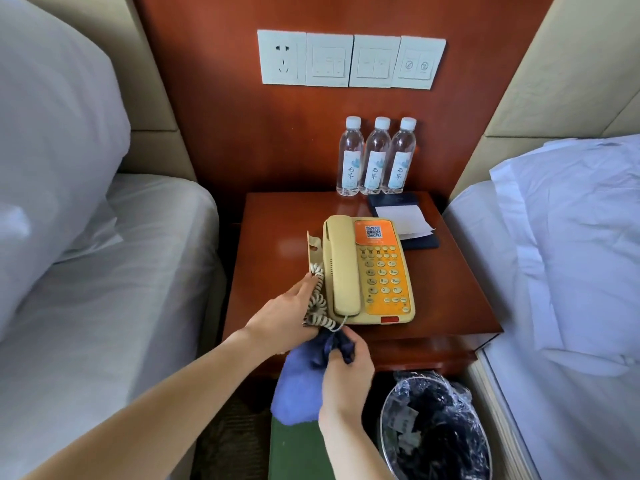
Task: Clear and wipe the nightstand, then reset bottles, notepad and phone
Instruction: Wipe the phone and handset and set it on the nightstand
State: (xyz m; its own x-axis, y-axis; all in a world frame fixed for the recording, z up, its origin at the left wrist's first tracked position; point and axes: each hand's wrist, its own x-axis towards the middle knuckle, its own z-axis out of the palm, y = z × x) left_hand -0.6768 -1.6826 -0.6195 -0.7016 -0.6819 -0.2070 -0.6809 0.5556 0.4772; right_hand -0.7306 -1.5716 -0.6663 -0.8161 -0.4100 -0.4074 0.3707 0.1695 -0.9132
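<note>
A cream phone (369, 271) with an orange keypad sits on the red-brown nightstand (277, 244). Three water bottles (375, 157) stand in a row at the back, against the wall panel. A dark notepad (403, 218) with white paper lies behind the phone to the right. My left hand (287, 313) holds the coiled phone cord (318, 299) at the phone's left side. My right hand (346, 368) grips a blue cloth (301, 382) at the nightstand's front edge; the cloth hangs below it.
Beds with white linen flank the nightstand, left (104, 289) and right (571, 271). A lined wastebasket (436, 427) stands on the floor below the front right. Wall switches and a socket (349, 60) sit above the bottles.
</note>
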